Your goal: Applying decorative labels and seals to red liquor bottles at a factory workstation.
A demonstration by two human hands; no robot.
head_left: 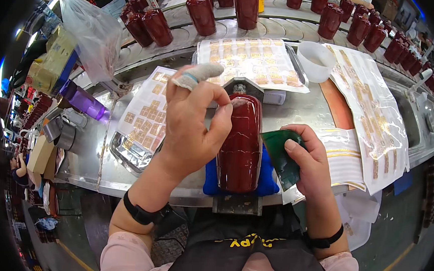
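Note:
A dark red glossy bottle (239, 142) lies in front of me, its neck pointing away, on a metal holder (237, 206) with blue padding (213, 178). At the bottle's upper left shoulder, my left hand (198, 119) has thumb and index finger pinched together; whatever lies between the tips is too small to make out. Pale cloth covers (208, 73) sit on its raised fingers. To the right of the bottle, my right hand (308, 162) grips a dark green flexible scraper sheet (282, 157), whose edge is close to the bottle's side.
Sheets of gold decals lie left (145, 113), behind (252, 62) and right (369, 111). A white plastic bowl (316, 61) stands behind right. More red bottles (201, 16) line a curved conveyor (280, 28). At left are a purple bottle (83, 99) and a metal cup (60, 132).

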